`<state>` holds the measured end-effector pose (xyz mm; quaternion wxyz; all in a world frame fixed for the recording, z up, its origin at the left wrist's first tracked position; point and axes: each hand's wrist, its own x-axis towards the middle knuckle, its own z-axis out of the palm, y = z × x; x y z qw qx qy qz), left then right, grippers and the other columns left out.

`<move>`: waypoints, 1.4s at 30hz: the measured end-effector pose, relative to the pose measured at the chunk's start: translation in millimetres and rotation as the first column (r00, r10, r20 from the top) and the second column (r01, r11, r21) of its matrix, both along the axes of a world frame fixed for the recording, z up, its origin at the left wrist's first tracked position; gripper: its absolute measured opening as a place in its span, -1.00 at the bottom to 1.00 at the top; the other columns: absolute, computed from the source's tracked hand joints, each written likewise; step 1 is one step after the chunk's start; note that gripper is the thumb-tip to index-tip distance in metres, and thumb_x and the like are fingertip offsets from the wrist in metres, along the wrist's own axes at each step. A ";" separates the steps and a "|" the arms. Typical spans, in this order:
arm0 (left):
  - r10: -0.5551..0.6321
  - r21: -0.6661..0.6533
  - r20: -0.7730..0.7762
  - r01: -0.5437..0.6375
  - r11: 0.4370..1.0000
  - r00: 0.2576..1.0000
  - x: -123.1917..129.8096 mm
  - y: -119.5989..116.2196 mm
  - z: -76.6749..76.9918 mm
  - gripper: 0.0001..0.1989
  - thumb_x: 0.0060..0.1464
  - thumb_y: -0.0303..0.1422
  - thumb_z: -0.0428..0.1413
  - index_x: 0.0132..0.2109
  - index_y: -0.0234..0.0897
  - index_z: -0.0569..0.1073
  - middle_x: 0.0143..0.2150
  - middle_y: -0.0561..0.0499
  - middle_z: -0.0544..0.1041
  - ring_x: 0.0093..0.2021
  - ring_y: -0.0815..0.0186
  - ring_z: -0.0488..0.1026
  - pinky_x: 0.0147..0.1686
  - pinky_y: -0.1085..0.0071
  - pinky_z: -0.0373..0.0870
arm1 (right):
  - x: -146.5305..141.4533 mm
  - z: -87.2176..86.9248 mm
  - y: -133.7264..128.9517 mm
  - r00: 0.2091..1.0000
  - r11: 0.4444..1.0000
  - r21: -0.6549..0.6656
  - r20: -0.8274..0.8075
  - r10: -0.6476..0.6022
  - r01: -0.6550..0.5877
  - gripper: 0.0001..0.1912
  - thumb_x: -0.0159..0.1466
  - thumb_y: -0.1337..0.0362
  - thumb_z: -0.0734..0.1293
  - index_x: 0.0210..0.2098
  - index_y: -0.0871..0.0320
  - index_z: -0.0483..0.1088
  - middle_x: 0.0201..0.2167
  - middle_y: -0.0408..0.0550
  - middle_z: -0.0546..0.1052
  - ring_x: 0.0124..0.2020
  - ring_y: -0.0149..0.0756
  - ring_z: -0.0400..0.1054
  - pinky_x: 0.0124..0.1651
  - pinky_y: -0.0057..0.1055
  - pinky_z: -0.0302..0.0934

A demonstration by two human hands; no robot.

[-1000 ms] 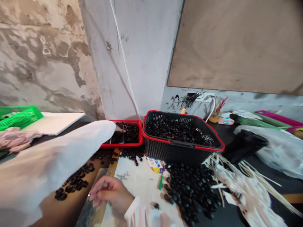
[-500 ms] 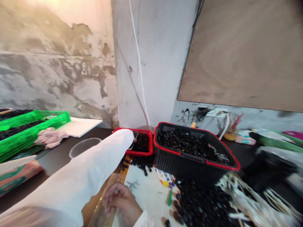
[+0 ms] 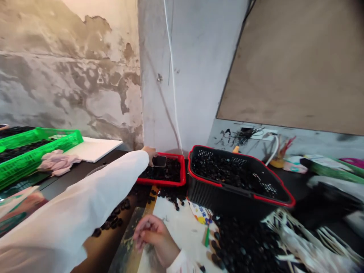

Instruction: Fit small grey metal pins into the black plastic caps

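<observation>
Left hand (image 3: 149,154) at left end of dark oblong (image 3: 159,162); grip cannot be told. Oblong near red basket's (image 3: 182,170) far edge. Right hand (image 3: 156,237) loosely curled, unclenched, over left edge of sheet (image 3: 182,231).

Patchy, stained wall (image 3: 71,83) beside grey pillar (image 3: 199,68) and brown board (image 3: 298,64).

A: How is the left arm (image 3: 82,208) lying?
B: It is slanting forward and rightward in a white sleeve (image 3: 113,182). The left grip (image 3: 149,153) is facing away from the body, its fingers showing only partly.
A: And the right grip (image 3: 156,233)?
B: It is sitting nearer the body, fingers (image 3: 138,229) half bent and pointing left; the right wrist (image 3: 171,251) is projecting from a white cuff (image 3: 182,262).
</observation>
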<state>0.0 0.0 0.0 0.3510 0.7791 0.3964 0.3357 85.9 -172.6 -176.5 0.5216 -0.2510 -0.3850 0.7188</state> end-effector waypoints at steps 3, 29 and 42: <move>-0.014 -0.146 0.085 0.026 0.989 0.996 10.3 18.8 -10.4 -0.61 0.31 -0.16 0.06 0.11 -0.37 0.41 0.00 -0.11 0.48 -0.15 0.28 0.51 -0.15 0.25 0.54 | 13.7 17.4 3.3 0.993 0.994 0.059 0.058 -0.100 0.097 -0.70 0.08 0.14 0.52 -0.32 0.17 0.43 -0.45 -0.13 0.53 -0.54 -0.47 0.36 -0.49 -0.55 0.24; -0.044 -0.323 0.444 0.206 0.924 0.895 -54.9 -77.7 -153.3 -0.29 -0.14 -0.19 0.40 0.16 -0.27 0.41 0.03 -0.15 0.52 -0.05 0.12 0.53 -0.06 0.19 0.52 | 31.8 37.5 25.9 0.549 0.735 0.616 0.524 -0.651 0.283 -0.20 0.18 0.19 0.47 0.35 -0.06 0.15 0.25 0.07 0.27 0.28 -0.08 0.20 0.27 -0.08 0.25; -0.280 -0.135 0.319 0.336 0.932 0.905 -76.0 -66.2 -152.7 -0.38 -0.20 -0.18 0.44 0.06 -0.18 0.55 0.09 -0.16 0.50 0.00 0.07 0.49 -0.01 0.21 0.46 | 30.1 28.1 24.2 0.947 0.948 -0.177 0.230 -0.222 0.265 -0.40 -0.05 0.18 0.61 -0.01 0.03 0.52 -0.13 -0.15 0.60 -0.22 -0.34 0.52 -0.17 -0.38 0.47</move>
